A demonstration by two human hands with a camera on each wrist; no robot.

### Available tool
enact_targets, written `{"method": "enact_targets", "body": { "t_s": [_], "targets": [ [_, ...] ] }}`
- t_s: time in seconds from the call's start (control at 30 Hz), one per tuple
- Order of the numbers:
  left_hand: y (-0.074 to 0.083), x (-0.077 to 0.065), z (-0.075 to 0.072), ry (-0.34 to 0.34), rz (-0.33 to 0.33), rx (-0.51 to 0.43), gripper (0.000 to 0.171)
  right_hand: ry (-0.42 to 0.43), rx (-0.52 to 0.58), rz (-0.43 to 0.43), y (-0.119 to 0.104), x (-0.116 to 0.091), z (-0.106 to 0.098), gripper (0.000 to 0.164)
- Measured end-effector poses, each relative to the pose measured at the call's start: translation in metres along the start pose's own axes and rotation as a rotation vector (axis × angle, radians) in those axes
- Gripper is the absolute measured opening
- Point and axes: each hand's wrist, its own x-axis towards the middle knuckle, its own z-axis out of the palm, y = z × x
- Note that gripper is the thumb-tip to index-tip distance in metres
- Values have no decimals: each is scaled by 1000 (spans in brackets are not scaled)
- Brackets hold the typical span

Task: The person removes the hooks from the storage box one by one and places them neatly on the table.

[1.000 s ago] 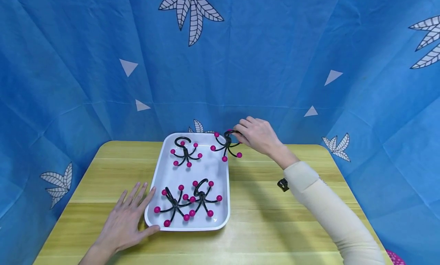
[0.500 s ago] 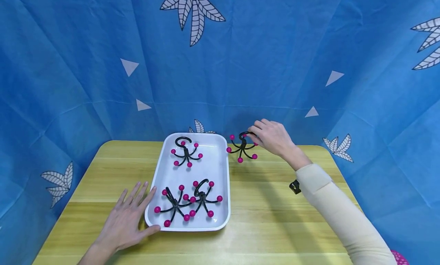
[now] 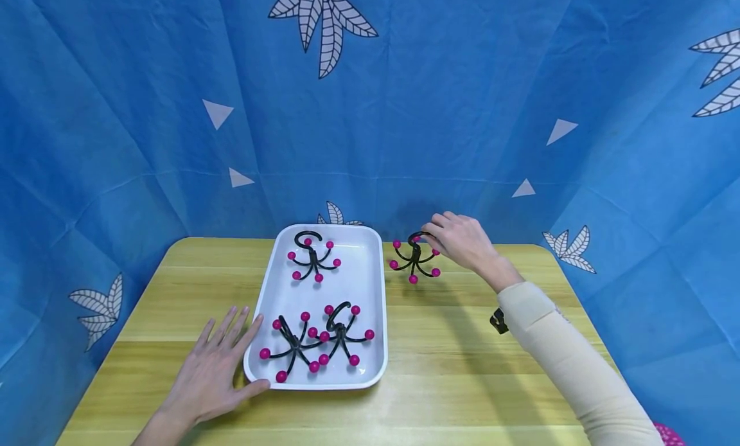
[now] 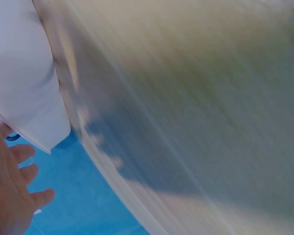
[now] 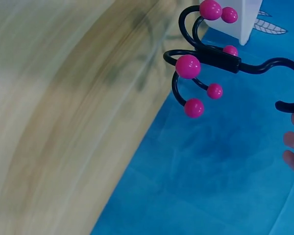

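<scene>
Right hand (image 3: 462,239): thumb and fingers grip the curled top of one black hanger (image 3: 415,257) — a short stem with six bent arms, each ending in a pink ball. In the right wrist view the blunt tip of the curl projects past the fingers; only part of the hand is in frame there. The piece is just beside the white tray (image 3: 352,282), off its right side near the far end, over the far part of the wooden table (image 3: 445,394). Whether its lowest balls touch the wood cannot be confirmed from these angles.

Left hand (image 3: 211,369): fingers spread, gripping nothing, with index finger and thumb at the tray's near left corner.

Three like pieces are in the tray: a far hanger (image 3: 313,258) by itself, and a near-left hanger (image 3: 295,344) and near-right hanger (image 3: 340,331) whose arms meet or overlap.

Handling, as judged: the gripped piece looks light and stiff, with a smooth finish. The glossy balls would likely prove slippery and are poor holding points; their joints with the arms may be the weakest spots. The splayed arms could snag on a neighbour. Curl or stem is the sound place to take hold — though a grip at the curl may let the piece twist.
</scene>
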Motion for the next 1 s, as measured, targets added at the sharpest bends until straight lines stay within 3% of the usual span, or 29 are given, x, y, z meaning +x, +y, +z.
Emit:
{"method": "enact_targets", "body": {
  "t_s": [0.47,1.0],
  "targets": [
    [0,-1,0,13,4,-5,112,-15,-2,26,4,-11,18,16],
    [0,-2,2,38,14,2,112,-56,0,49,2,-10,30,19]
  ]
}}
